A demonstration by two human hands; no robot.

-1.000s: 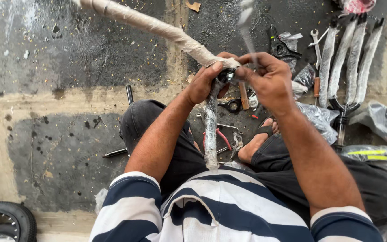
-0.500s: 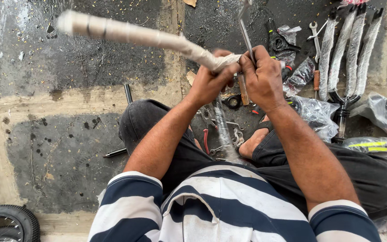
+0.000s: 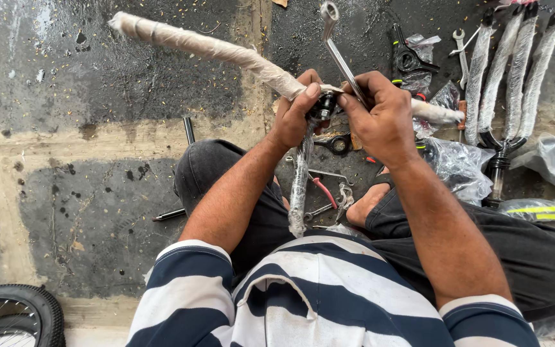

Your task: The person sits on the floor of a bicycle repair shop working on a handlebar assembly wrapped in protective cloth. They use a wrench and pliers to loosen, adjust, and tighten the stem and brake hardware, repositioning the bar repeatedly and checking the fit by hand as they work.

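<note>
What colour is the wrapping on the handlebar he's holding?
Whitish, translucent wrapping on the handlebar, clearest in the head view.

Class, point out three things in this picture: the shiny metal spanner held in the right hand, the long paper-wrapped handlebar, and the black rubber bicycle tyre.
Shiny metal spanner [image 3: 337, 53], head view, on its shaft.
Long paper-wrapped handlebar [image 3: 194, 45], head view, on its left arm.
Black rubber bicycle tyre [image 3: 41, 302], head view, on its tread.

Short-sleeved shirt [image 3: 303, 302] in broad navy and white stripes — bare forearms — dark grey trousers [image 3: 547, 257], one foot [image 3: 367, 202] in a sandal.
</note>
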